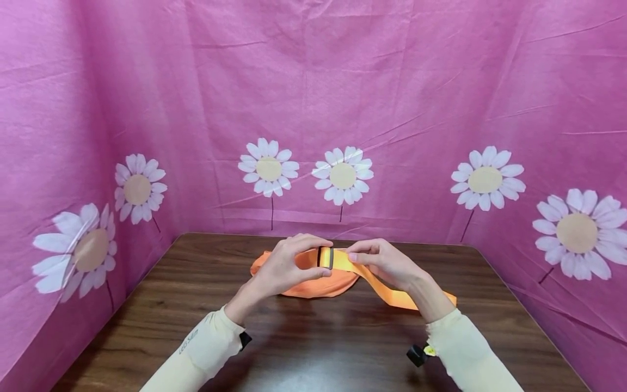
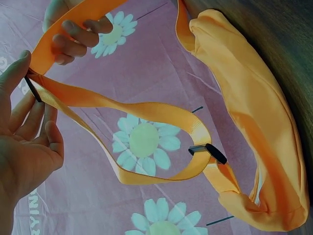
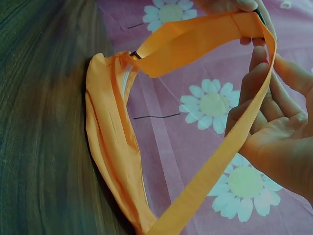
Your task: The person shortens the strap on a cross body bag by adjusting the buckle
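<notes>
An orange waist bag (image 1: pixel 318 287) lies on the table, its pouch (image 2: pixel 266 112) on the right in the left wrist view. My left hand (image 1: pixel 289 264) pinches a dark slide buckle (image 1: pixel 332 259) between thumb and fingertips above the pouch. Orange webbing strap (image 1: pixel 399 298) passes through that buckle. Just right of it, my right hand (image 1: pixel 392 264) pinches the strap between thumb and fingers, and the rest trails under the right wrist. Between buckle and pouch the strap forms a loop (image 2: pixel 146 110), which runs through a second dark fitting (image 2: pixel 215 153). A pale zip line (image 3: pixel 126 81) shows along the pouch.
The dark wood-grain table (image 1: pixel 313 348) extends around the bag, with its back edge just behind my hands. Pink cloth (image 1: pixel 313 81) printed with white daisies hangs at the back and both sides. Small black devices (image 1: pixel 417 355) sit at the cuffs of both pale sleeves.
</notes>
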### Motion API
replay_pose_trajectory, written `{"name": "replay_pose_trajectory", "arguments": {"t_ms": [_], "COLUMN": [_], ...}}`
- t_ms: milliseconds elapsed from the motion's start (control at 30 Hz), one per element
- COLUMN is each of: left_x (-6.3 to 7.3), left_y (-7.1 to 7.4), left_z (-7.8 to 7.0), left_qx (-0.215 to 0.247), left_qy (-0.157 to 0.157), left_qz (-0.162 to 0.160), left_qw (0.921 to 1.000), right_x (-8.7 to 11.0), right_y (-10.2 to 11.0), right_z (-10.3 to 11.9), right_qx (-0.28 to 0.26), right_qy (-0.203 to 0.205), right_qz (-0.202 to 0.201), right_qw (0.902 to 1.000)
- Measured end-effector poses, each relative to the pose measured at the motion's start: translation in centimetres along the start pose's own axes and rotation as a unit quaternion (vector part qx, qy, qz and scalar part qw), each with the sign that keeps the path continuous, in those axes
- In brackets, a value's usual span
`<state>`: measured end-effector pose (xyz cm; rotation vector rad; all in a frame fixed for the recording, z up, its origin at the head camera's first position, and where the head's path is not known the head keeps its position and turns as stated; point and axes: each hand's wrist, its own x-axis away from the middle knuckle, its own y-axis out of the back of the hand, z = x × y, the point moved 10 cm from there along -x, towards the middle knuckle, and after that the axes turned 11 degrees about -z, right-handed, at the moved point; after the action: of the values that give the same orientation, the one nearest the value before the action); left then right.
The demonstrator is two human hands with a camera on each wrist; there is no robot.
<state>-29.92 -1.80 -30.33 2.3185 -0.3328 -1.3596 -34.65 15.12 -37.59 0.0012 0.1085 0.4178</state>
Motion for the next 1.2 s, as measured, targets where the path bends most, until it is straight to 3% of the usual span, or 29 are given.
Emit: {"name": "replay_pose_trajectory", "arguments": {"t_ms": [433,800,1200], "left_x": [0.4,0.4,-0.1], "left_y": [-0.4,-0.7,0.0], "left_z": [0.3,0.4,0.2], "left_qx": [0.003,0.003,-0.009], "left_qy": [0.017,0.020,0.000], "left_qz": [0.010,0.018,0.015], "left_qw": [0.9998,0.9996,0.9998], "right_x": [0.1,0.2,0.1], "right_y": [-0.5,-1.6,-1.0], "right_z": [-0.2,0.9,0.9], "right_qx": [-0.001,0.003,0.008], "right_qy": [0.006,0.019,0.006], "right_qz": [-0.018,-0.033,-0.040], "right_qw": [0.9998,0.9993,0.9992]}}
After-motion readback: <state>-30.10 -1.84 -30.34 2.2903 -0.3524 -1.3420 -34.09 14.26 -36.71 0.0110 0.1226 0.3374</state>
